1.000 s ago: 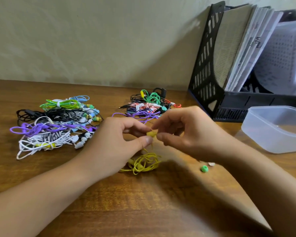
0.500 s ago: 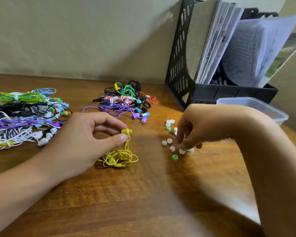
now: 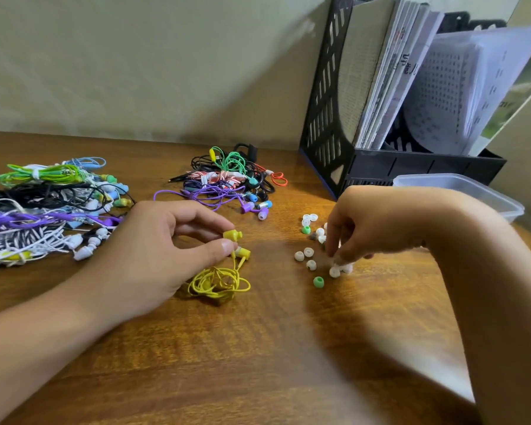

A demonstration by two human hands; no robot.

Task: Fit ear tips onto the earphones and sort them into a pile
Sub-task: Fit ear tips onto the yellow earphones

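Note:
My left hand (image 3: 163,253) pinches a yellow earbud (image 3: 232,235) between thumb and fingers. Its coiled yellow cable (image 3: 218,283) lies on the wooden table (image 3: 258,348) just below. A second yellow bud (image 3: 243,253) hangs beside my thumb. My right hand (image 3: 371,225) reaches down into a scatter of loose ear tips (image 3: 308,253), mostly white with two green ones (image 3: 318,282). Its fingertips pinch at a white tip (image 3: 337,262). A big pile of earphones (image 3: 43,207) lies at the left and a smaller one (image 3: 230,182) sits behind the middle.
A black file rack (image 3: 344,148) full of papers stands at the back right against the wall. A clear plastic box (image 3: 460,185) sits in front of it, partly behind my right wrist.
My right hand left the yellow earbud and moved right, down onto the loose ear tips. My left hand kept hold of the bud. The camera turned to the right.

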